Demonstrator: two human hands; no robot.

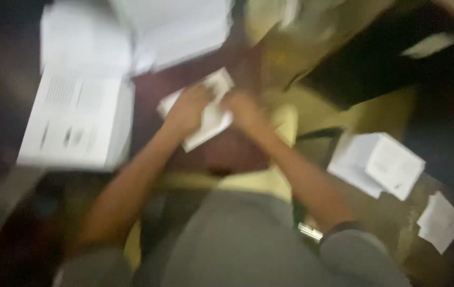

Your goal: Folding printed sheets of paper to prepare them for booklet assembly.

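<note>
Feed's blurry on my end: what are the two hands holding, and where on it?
Both hands hold one small white paper packet: the left hand at its left side, the right hand at its right edge. Blur hides the exact finger placement.

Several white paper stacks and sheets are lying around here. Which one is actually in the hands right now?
The small white paper bundle at centre, over the dark red surface: the left hand and right hand both grip it. The large printed stack on the left and the small stack on the right lie untouched.

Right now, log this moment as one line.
left hand + right hand: gripping small white paper bundle | printed sheets left | white boxes right | blurred
</note>
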